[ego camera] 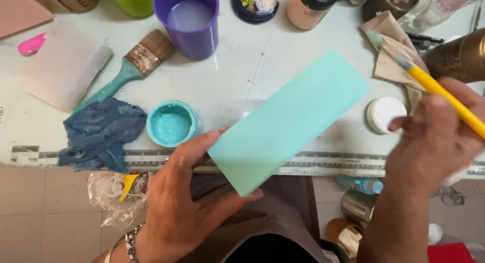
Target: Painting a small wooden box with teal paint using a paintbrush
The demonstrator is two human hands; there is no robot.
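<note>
A: What is the left hand (184, 202) doing?

B: It holds a flat mint green board (288, 120) by its near end. The thumb lies along the bottom corner and the fingers curl up behind the edge, so the hand grips it tight. The board tilts up toward 2 o'clock, over the pale table (237, 71).

A: And the right hand (437, 136)?

B: It is at 3 o'clock. Its fingers are closed around a brush with a yellow handle (429, 83). The brush tip is minty and points toward 11 o'clock, over a beige rag (391, 51). The brush is not touching the board.

A: What is near the left hand?

B: A small open pot of mint paint (172, 123) sits just beside the board, at 9 o'clock from it. Next to the pot, farther toward 9 o'clock, is a crumpled blue cloth (103, 131). A big flat brush with a teal handle (129, 68) lies at 10 o'clock.

A: What else is up there?

B: A purple cup (192, 20) with cloudy water stands at 11 o'clock. A little white lid (385, 114) lies between the board and the right hand. A long ruler (333, 164) runs along the near edge of the table, under the board
</note>
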